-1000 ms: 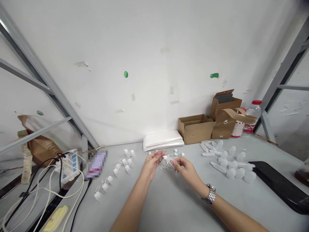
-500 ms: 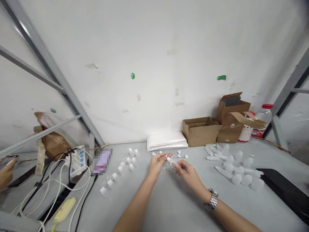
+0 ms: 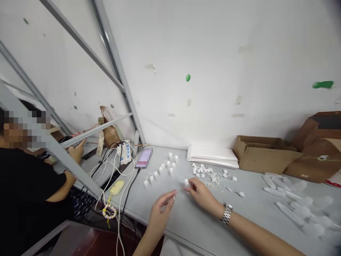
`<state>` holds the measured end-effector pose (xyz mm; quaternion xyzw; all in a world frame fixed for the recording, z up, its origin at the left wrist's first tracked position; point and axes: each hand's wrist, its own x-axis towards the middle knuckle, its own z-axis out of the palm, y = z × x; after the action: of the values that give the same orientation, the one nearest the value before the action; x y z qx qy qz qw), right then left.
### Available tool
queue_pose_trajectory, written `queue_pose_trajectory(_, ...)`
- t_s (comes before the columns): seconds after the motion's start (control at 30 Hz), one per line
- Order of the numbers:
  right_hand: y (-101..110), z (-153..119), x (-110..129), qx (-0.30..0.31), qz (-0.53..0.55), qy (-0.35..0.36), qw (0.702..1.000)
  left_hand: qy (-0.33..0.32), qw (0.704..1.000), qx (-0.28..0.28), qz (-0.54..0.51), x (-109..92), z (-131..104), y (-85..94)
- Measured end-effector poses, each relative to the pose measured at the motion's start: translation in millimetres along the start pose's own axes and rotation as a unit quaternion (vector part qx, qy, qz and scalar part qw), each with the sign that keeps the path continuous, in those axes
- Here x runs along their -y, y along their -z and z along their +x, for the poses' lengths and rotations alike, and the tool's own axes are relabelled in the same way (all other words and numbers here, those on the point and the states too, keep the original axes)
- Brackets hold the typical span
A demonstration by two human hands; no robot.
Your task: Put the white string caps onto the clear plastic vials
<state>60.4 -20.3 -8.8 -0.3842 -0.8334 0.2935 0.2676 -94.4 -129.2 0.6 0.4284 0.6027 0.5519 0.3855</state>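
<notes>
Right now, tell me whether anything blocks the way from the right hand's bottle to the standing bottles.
Nothing visible stands between the small bottle in the right hand and the standing bottles. The left hand is close, but lower in the view, off that path.

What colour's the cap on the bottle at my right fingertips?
The cap is white, seen in the head view.

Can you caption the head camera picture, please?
Right hand holds a small capped bottle, left hand nearby, loose white caps beyond.
</notes>
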Motion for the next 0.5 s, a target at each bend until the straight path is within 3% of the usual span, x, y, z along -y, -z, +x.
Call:
queue_pose_trajectory(0.1, -34.8, 24.5, 11.9, 0.035, -0.043, 0.037, 0.998, 0.055, 0.998, -0.025, -0.026, 13.3, -8.7, 20.6)
queue_pose_trajectory(0.23, -68.5, 47.4, 27.3, 0.025, -0.082, 0.065, 0.994, 0.053, 0.996, -0.053, -0.046, 19.7, -12.5, 30.6)
queue_pose_trajectory(0.5, -79.6, 67.1, 40.5, 0.011, -0.098, 0.054, 0.994, 0.035, 0.997, -0.057, -0.041, 18.0, -14.5, 29.5)
